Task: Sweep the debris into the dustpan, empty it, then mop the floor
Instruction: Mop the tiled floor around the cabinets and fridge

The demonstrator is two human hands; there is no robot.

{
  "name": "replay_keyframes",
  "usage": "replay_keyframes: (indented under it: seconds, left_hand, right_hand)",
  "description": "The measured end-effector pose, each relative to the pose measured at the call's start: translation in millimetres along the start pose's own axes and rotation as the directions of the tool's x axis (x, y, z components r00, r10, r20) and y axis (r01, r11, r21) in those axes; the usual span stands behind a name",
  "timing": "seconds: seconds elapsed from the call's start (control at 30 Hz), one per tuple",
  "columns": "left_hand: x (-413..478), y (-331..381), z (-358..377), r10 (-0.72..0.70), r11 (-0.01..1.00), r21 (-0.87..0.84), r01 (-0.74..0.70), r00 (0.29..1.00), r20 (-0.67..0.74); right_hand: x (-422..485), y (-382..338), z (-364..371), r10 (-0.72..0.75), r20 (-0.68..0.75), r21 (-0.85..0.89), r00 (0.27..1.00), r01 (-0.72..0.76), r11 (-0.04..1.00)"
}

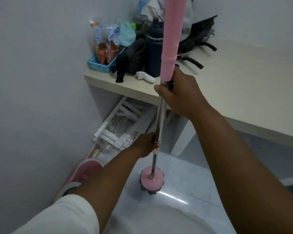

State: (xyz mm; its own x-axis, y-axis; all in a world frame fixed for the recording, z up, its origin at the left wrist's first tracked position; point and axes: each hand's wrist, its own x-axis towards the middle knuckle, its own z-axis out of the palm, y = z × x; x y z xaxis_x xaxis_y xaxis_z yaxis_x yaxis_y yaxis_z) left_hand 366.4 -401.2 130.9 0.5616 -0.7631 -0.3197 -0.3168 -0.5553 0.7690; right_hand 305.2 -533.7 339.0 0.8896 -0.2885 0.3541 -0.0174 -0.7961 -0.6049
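Mop: steel shaft near upright, pink head on the tiled floor beside the surface. Grasp: right hand clasped the shaft under the pink foam grip, left hand clasped it lower down. Hazard, judged: a swung grip could topple the navy flask nearby.

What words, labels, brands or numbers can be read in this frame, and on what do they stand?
No text can be read.
Basket: marks on the front wall, too blurred to read.
Packets in the basket: printed labels, too blurred to read.
Bottle: no label shows.
Mop: no lettering shows on the pink sleeve, pole or head.
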Motion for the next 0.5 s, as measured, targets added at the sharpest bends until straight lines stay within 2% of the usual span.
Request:
replay_keyframes:
  seconds: [0.13, 0.3, 0.5]
  left_hand:
    - [41.6, 57.1, 46.5, 0.064, 0.996, 0.058, -0.072, 0.989, 0.135]
    - [77.5, 112.4, 113.3, 0.097, 0.995, 0.007, -0.102, 0.962, 0.255]
    - [110.2, 168.4, 187.3, 0.208, 0.971, 0.009, -0.237, 0.869, 0.449]
  right_hand:
    - [-28.7, 49.0, -55.6, 0.093, -0.092, -0.033, 0.991, -0.096, 0.995]
    - [-79.4, 99.8, -113.8, 0.233, -0.219, -0.028, 0.948, -0.244, 0.969]
    - [-141.6, 147.3, -170.8, 0.406, -0.399, -0.048, 0.822, -0.461, 0.886]
